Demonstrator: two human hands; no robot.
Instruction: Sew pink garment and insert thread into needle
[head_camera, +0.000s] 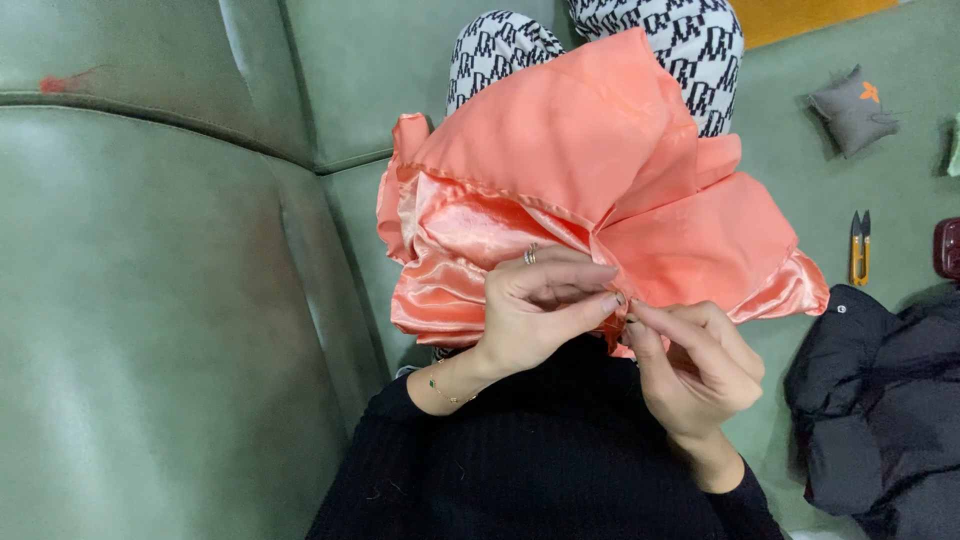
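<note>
So I was on the green sofa (150, 300), peach satin fabric (600, 180) bunched over my lap. Left hand (540, 310) fingers pinched its hem, right hand (700, 365) fingers pressed together, probably on a needle. Mid-stitch; next called for a steady pull.

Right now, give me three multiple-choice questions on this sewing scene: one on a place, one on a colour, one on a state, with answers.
1. Where do the thread snips lie?
A. on the floor right of the fabric
B. on the sofa
C. in a hand

2. What colour is the satin fabric?
A. blue
B. salmon pink
C. white

3. What are both hands doing?
A. resting flat
B. holding a cup
C. pinching the fabric edge

Answers: 1 A, they lie beside the dark jacket. 2 B, plainly pink. 3 C, left hand and right hand fingertips meet there.
</note>
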